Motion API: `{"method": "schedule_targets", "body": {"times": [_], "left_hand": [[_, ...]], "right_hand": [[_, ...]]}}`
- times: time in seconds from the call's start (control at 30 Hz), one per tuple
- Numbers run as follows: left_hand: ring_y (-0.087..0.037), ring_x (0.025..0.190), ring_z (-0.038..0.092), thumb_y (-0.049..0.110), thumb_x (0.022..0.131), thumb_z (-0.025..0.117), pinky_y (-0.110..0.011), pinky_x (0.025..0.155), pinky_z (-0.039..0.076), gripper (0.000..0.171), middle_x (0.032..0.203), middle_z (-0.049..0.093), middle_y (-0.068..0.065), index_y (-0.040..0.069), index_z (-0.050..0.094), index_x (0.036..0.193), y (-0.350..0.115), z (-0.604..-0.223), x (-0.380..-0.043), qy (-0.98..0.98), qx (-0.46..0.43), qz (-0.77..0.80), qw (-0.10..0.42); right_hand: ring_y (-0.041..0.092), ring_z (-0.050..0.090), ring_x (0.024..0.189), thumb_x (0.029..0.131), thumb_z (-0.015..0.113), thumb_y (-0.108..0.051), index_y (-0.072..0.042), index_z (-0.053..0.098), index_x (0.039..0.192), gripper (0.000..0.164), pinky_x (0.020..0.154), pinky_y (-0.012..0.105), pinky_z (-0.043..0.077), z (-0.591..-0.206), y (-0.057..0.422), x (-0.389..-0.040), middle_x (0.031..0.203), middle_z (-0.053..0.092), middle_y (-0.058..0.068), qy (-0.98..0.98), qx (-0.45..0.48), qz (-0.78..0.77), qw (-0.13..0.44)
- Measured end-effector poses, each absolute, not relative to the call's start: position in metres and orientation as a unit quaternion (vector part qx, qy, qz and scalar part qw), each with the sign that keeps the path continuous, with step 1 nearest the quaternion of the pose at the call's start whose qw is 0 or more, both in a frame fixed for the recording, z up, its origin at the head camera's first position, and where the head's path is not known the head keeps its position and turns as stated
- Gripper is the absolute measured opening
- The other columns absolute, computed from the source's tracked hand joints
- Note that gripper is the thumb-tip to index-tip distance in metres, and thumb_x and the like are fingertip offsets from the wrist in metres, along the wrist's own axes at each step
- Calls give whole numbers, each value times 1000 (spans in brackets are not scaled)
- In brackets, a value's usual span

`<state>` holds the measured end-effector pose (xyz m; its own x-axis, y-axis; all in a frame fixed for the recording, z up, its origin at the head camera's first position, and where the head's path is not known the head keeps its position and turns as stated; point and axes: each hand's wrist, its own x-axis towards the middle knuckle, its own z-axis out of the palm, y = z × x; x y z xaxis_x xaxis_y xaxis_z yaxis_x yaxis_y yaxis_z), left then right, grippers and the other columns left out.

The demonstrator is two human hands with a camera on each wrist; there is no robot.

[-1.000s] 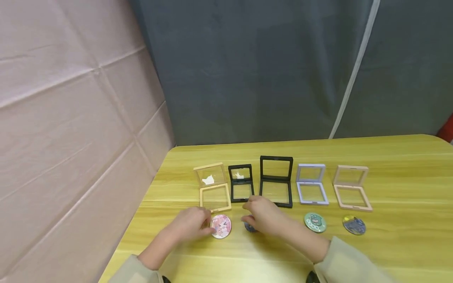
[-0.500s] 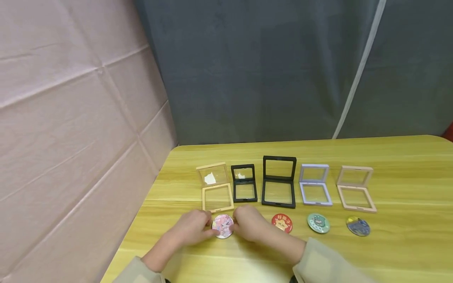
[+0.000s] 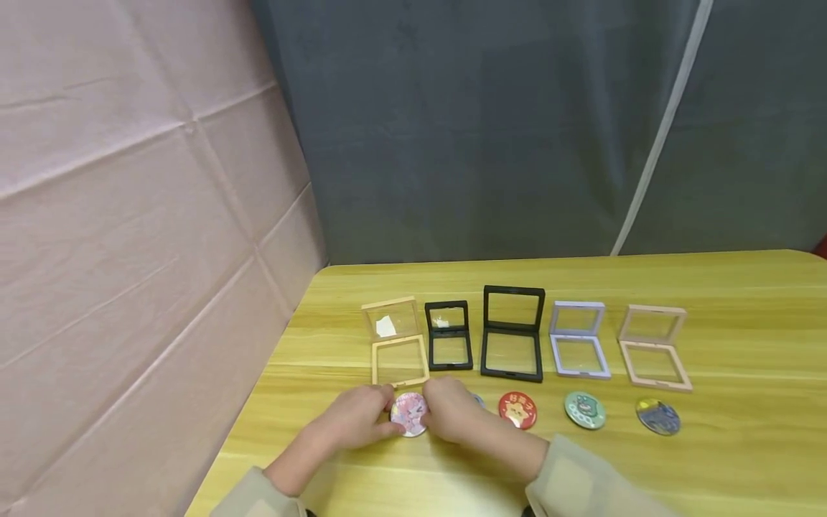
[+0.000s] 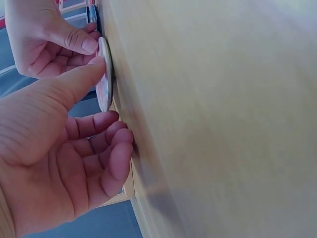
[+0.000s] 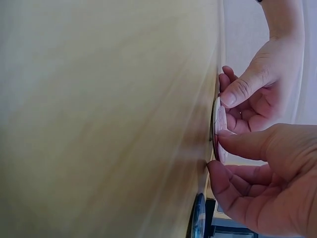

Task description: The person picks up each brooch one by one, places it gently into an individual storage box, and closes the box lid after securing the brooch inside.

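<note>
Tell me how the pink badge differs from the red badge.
The left hand and right hand hold the pink badge at its edge; the red badge lies on the table ungripped. The pink badge shows a pink cartoon figure; the red badge has a yellowish cartoon face below writing. Both are round.

Your head view's pretty bright and even, though the grey curtain (image 3: 452, 143) on the far side reads way dimmer than the pink cloth (image 3: 116, 251) on the left. You've got pale glare washing out the near tabletop (image 3: 420, 485), plus a white reflection in the yellow frame (image 3: 396, 339). In your left wrist shot, a soft shadow falls beside your left hand (image 4: 69, 153). Both wrist views look hazy, wood grain smeared.
</note>
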<state>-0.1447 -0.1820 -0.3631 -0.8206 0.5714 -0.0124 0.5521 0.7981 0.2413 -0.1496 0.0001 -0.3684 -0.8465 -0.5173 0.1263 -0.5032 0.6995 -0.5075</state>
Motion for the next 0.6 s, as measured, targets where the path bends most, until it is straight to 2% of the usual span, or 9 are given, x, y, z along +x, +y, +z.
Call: {"method": "schedule_targets", "body": {"times": [0.37, 0.6], "left_hand": [[-3, 55, 38, 31, 73, 73, -20, 49, 34, 30, 64, 44, 8, 13, 49, 71, -179, -362, -144, 948, 291, 126, 38], [-2, 54, 38, 27, 73, 74, -19, 49, 34, 28, 60, 44, 10, 12, 50, 71, -179, -364, -145, 943, 288, 158, 55]], "right_hand": [[11, 43, 50, 62, 72, 2, -5, 54, 61, 19, 45, 21, 37, -369, 0, -151, 56, 49, -1, 919, -269, -286, 26], [10, 42, 50, 61, 70, 5, -6, 56, 59, 18, 45, 21, 37, -368, 2, -154, 54, 49, -3, 914, -270, -300, 32]]}}
